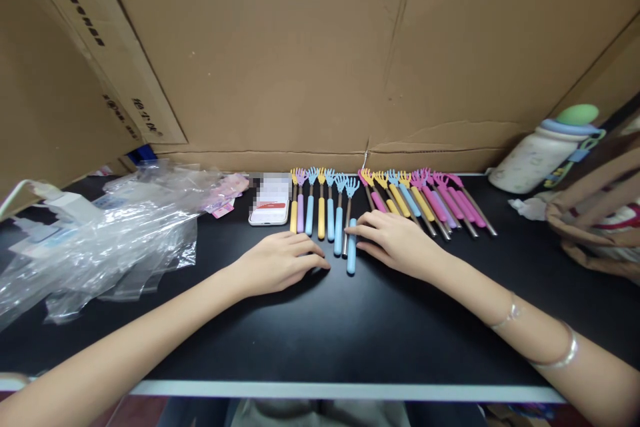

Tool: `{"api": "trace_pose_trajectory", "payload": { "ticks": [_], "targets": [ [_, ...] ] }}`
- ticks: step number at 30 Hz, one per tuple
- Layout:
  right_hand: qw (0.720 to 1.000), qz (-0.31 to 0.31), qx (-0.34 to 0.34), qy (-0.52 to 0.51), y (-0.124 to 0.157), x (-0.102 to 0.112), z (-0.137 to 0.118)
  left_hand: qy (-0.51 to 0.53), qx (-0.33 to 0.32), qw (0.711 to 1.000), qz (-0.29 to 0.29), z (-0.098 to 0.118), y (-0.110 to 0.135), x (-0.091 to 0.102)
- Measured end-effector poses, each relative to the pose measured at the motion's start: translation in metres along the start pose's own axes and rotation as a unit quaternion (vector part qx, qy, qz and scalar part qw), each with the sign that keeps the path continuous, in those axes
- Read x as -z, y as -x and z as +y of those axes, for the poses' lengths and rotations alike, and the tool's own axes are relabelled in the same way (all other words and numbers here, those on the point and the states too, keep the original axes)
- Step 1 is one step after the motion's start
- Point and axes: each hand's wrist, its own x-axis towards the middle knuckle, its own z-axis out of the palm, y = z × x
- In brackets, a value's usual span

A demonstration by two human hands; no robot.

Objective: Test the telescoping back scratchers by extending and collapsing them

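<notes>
My left hand (283, 261) rests palm down on the black table, fingers stretched out and holding nothing. It lies just below a row of backscratchers with yellow, purple and blue handles, such as the yellow backscratcher (321, 213). My right hand (400, 239) has its fingers at a loose blue handle sleeve (352, 257), index finger across it and thumb at its right side. Against that sleeve lies the bare metal rod of a blue-headed backscratcher (353, 187). Beyond my right hand is a second group of backscratchers (453, 203), metal rods showing beside pink, yellow, blue and purple sleeves.
Clear plastic bags (125, 233) are heaped at the left, beside pink cards (225, 192). A phone (270, 200) lies left of the row. A white bottle (530, 153) and a brown bag (575, 233) stand at the right. Cardboard (300, 53) walls the back.
</notes>
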Motion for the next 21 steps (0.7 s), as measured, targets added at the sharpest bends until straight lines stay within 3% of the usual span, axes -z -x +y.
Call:
{"api": "trace_pose_trajectory", "payload": {
  "ticks": [5, 10, 21],
  "targets": [
    [0.999, -0.017, 0.024, -0.018, 0.0, 0.005, -0.007, -0.004, -0.012, 1.0, -0.007, 0.0, 0.0, 0.001],
    [0.999, -0.018, 0.016, -0.032, 0.0, 0.004, -0.011, -0.04, -0.035, 0.998, 0.044, 0.006, -0.007, 0.003],
    [0.997, -0.029, 0.006, -0.078, 0.001, -0.002, -0.004, -0.093, -0.054, 0.992, 0.058, 0.004, -0.03, -0.004]
  ]
}}
